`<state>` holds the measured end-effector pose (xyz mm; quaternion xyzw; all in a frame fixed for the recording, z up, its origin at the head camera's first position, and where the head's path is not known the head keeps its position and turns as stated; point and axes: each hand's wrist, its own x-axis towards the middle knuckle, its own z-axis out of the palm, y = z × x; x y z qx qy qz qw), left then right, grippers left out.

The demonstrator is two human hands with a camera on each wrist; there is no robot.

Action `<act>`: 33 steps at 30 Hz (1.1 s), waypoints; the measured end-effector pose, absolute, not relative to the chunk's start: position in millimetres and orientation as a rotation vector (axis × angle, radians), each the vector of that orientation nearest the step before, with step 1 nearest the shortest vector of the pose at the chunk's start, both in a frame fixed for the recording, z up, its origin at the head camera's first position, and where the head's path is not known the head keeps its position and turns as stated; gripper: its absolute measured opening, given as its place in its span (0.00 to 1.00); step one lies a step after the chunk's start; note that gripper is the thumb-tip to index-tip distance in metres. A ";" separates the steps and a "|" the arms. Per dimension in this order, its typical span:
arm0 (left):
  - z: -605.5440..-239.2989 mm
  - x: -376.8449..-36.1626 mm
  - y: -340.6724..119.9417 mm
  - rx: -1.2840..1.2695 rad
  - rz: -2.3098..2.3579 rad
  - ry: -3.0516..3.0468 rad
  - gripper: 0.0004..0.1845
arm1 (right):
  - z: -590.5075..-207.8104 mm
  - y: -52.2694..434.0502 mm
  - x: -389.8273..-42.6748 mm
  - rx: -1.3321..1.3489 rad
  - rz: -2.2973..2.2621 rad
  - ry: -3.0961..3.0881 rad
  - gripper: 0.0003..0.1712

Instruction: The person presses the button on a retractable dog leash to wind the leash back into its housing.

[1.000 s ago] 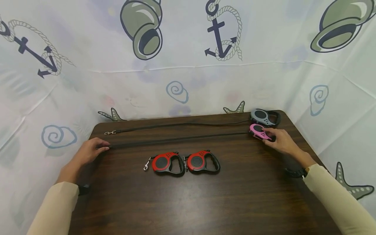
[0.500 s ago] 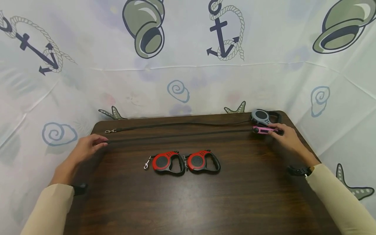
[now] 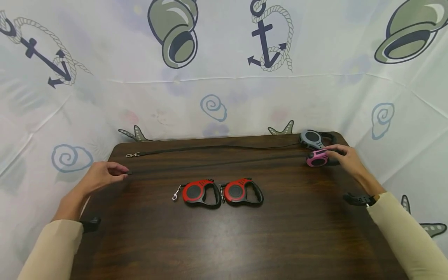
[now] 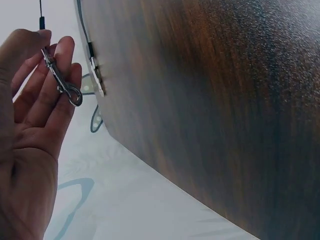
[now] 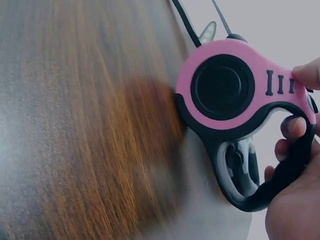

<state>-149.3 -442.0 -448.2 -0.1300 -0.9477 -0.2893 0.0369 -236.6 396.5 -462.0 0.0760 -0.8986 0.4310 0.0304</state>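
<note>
Your right hand (image 3: pixel 344 159) is now gripping the pink retractable leash (image 3: pixel 317 158) by its handle and tipping it up off the desk (image 3: pixel 224 237), just in front of the grey leash (image 3: pixel 312 139). Your left hand (image 3: pixel 101 177) is pinching the metal clip (image 4: pixel 62 82) and has lifted it, so the black tape (image 3: pixel 217 165) is running taut between both hands, ready to retract.

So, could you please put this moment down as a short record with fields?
Left hand: pinches the metal clip of the pink leash's cord
Right hand: grips the pink leash by its handle
Cord: stretched across the table
Grey leash: far right corner, cord pulled out
Red leashes: two, side by side, mid-table
</note>
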 end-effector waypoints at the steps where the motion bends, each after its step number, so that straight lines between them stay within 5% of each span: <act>1: -447.5 -149.3 -441.8 -0.391 -0.898 -2.912 0.07 | -462.5 398.9 -237.1 0.232 1.348 -2.768 0.27; 17: -444.3 -143.6 -439.9 -0.322 -1.043 -2.932 0.08 | -460.1 416.3 -238.8 0.225 2.024 -2.446 0.18; 33: -442.5 -141.3 -443.4 -0.261 -1.149 -2.927 0.12 | -457.0 419.5 -237.2 0.272 2.261 -2.368 0.22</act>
